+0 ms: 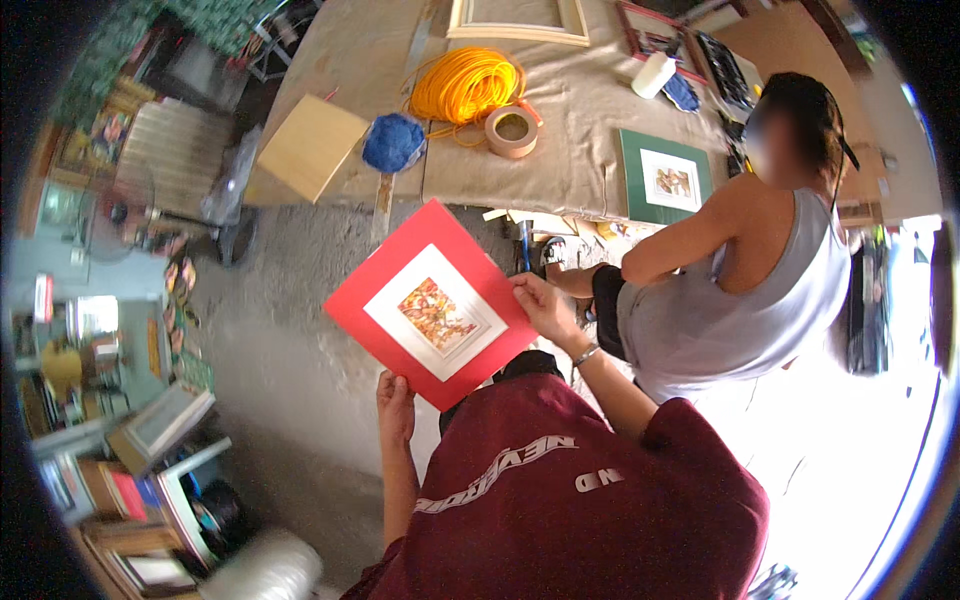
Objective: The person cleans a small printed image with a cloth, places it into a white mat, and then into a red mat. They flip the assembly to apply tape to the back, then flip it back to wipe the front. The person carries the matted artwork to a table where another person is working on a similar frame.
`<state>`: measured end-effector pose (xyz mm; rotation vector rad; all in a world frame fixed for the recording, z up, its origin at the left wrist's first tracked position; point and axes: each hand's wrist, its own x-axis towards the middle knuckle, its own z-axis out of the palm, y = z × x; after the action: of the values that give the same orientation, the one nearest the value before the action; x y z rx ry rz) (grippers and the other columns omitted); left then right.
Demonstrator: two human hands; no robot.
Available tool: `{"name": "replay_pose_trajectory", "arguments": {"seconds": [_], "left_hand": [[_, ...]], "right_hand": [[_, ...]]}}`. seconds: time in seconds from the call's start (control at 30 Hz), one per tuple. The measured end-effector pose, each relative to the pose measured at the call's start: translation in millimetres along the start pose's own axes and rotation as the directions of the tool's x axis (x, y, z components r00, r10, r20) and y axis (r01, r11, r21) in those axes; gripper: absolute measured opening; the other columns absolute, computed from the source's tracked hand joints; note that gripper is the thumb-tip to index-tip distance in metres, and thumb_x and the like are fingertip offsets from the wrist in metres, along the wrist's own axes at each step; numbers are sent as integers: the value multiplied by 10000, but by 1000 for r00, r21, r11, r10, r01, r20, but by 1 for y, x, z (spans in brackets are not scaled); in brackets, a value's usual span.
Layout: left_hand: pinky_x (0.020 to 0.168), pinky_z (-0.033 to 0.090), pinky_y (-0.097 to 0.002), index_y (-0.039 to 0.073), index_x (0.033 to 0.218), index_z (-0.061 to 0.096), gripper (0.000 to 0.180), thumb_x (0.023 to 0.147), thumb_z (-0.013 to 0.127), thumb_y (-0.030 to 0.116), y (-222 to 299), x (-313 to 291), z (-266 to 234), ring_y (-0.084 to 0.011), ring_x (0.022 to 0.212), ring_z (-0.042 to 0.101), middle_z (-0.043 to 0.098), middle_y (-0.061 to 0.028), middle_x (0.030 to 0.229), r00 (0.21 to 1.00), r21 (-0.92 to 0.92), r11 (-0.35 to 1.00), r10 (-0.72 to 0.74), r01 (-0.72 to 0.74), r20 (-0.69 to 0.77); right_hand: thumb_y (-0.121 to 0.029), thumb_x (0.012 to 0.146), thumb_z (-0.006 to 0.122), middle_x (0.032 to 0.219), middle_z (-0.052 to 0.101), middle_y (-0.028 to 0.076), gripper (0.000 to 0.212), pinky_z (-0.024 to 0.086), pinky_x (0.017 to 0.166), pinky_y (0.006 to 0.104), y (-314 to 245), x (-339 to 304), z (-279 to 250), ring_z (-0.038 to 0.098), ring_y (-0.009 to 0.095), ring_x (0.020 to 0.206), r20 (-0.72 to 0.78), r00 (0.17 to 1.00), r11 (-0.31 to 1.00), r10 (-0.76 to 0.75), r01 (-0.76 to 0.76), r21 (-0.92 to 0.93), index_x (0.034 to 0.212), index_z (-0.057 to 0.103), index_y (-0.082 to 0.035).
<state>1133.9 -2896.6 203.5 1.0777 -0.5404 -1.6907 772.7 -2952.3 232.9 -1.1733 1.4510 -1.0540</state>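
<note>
A small colourful print in a white mount with a wide red mat board (375, 325) is tilted in front of my body, picture side up. My left hand (395, 408) pinches its lower corner, with the thumb over the edge. On the right side, my right hand (546, 308) grips the neighbouring corner, and a bracelet sits on that wrist. Beyond the board stands a cloth-covered worktable (460, 180). A similar print in a green mat (637, 180) lies on its near right edge. Both hands are closed on the red board.
A co-worker (740, 270) in a grey tank top stands at my right, arms folded. On the table are an orange cord coil (465, 85), a tape roll (511, 132), blue cloth (393, 143), a wooden board (312, 148), a white bottle (654, 75) and a cream frame (520, 37). A fan (125, 213) stands left.
</note>
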Motion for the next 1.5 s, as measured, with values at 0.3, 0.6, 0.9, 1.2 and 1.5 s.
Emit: {"name": "replay_pose_trajectory", "arguments": {"seconds": [0.3,0.6,0.9,1.2,1.5], "left_hand": [[1026,502,-345,65,1192,681,156,1044,683,113,108,172,-3,-139,1111,655,716,-23,1185,958,207,973,-149,99,243],[1011,496,-326,29,1283,672,342,1108,573,305,110,294,89,-177,1145,669,738,-72,1203,849,415,905,-293,97,440],[1053,487,-379,43,1340,647,404,1106,554,359,37,407,172,-218,1210,640,702,-99,1293,726,783,463,-349,-416,592],[1060,481,-400,51,1355,635,395,1090,565,335,7,488,271,-239,1229,622,677,-110,1313,694,785,354,-371,-508,616],[1066,474,-421,60,1370,623,392,1073,577,311,15,519,293,-259,1247,605,652,-121,1332,684,790,290,-397,-539,612]], "right_hand": [[-160,1112,542,895,566,-6,194,454,767,270,-50,29,47,495,83,845,-397,883,960,250,-173,220,1216,627,-20],[-200,1153,493,1090,692,-7,204,486,903,247,-55,54,34,606,59,1004,-656,699,838,284,152,524,1242,609,-56],[-186,1147,505,1114,701,3,191,507,921,260,-11,151,-11,628,66,1022,-614,697,708,369,217,672,1237,612,-57],[-153,1149,489,1126,709,18,178,529,918,249,-12,225,-75,658,69,1011,-512,767,613,388,200,764,1231,587,-28],[-146,1150,486,1108,704,10,178,528,912,248,-3,255,-94,651,60,1002,-511,757,641,406,162,750,1232,589,-26]]}}
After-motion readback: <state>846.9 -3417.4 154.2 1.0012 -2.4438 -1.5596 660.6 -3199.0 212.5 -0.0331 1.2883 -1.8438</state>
